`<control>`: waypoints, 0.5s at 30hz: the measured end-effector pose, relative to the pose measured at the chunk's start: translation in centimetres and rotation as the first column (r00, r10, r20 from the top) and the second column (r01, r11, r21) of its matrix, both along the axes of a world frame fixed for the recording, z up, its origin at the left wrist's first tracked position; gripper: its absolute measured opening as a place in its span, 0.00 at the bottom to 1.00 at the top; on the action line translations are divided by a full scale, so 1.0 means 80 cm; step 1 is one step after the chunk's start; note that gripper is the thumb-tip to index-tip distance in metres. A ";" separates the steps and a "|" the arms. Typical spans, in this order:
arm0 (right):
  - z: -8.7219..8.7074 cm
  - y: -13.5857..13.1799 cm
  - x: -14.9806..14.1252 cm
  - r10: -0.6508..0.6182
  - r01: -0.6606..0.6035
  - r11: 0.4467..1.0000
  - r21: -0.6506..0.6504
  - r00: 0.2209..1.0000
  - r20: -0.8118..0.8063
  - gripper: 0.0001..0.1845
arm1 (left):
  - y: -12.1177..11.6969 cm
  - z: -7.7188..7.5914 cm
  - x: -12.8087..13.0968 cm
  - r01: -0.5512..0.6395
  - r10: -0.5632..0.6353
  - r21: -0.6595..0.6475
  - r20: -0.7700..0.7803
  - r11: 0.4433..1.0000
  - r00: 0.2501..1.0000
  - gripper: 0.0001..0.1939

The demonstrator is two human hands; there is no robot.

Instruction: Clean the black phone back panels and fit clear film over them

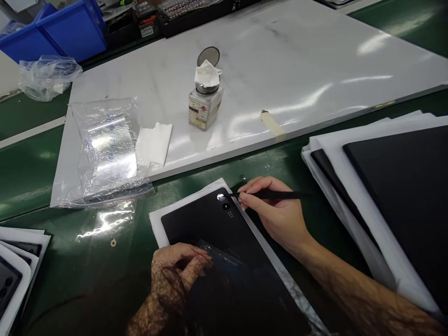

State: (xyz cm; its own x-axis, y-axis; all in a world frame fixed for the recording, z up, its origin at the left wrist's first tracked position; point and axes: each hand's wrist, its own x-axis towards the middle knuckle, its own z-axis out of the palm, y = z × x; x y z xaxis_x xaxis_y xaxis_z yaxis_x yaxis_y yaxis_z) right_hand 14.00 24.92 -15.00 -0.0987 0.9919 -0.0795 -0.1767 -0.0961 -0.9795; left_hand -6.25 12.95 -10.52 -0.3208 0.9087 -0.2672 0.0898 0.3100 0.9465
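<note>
A black tablet back panel [199, 221] lies on white sheet material [159, 228] in front of me. Near its top corner are a shiny silvery round piece [220, 197] and a dark round lens opening [226, 206], with several tiny gold dots beside them. My right hand [276, 217] is closed around black tweezers [280, 194], whose tips reach the silvery piece; whether they grip it I cannot tell. Between thumb and fingers, my left hand [178, 266] pinches a clear plastic film [224, 254] over the panel. Strands of hair blur the lower part of the view.
More black panels between white sheets [402, 186] are stacked at right, others [17, 261] at left. On the grey board [297, 84] stand a square bottle [205, 109] with tissue in its open top, a clear bag [108, 149] and folded tissue [156, 142]. Blue bins [77, 32] sit behind.
</note>
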 end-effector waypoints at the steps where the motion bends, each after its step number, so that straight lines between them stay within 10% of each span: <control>1: 0.002 -0.002 0.002 0.035 -0.035 0.999 0.016 0.999 -0.015 0.21 | 0.000 0.001 0.000 -0.003 0.003 0.012 0.004 1.000 1.000 0.02; 8: 0.024 -0.024 0.011 0.442 -0.430 0.880 0.201 0.897 -0.013 0.12 | 0.006 0.009 -0.001 0.051 -0.050 0.071 -0.022 0.996 0.999 0.04; 15: 0.024 -0.035 0.005 0.486 -0.476 0.865 0.159 0.873 -0.028 0.11 | 0.010 0.014 -0.005 0.114 -0.094 0.121 -0.160 0.986 0.983 0.09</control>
State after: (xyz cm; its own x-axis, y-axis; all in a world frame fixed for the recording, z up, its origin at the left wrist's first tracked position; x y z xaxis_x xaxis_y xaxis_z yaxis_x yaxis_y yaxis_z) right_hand 14.44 22.14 -13.08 -0.5666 0.8199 0.0824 -0.2083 -0.0457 -0.9770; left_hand -6.65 13.72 -9.38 -0.2510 0.9628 -0.1002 0.2618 0.1672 0.9505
